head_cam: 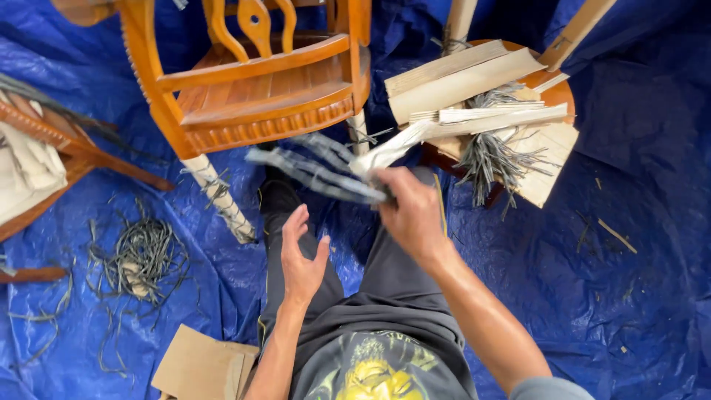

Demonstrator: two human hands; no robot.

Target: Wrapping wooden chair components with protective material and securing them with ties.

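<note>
Head view: right hand (411, 215) grips blurred grey-white flat strips (318, 174) — left hand (300, 259) open, empty; steady the loose ends.

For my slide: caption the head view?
Right hand pulls wrapping strips beside an upturned wooden chair; left hand open.

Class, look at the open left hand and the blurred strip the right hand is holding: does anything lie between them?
Nothing visible does. The left hand is open, palm toward the strip, with only the dark trousers and blue tarp behind the gap. The right hand grips the strip at its right end.
</note>
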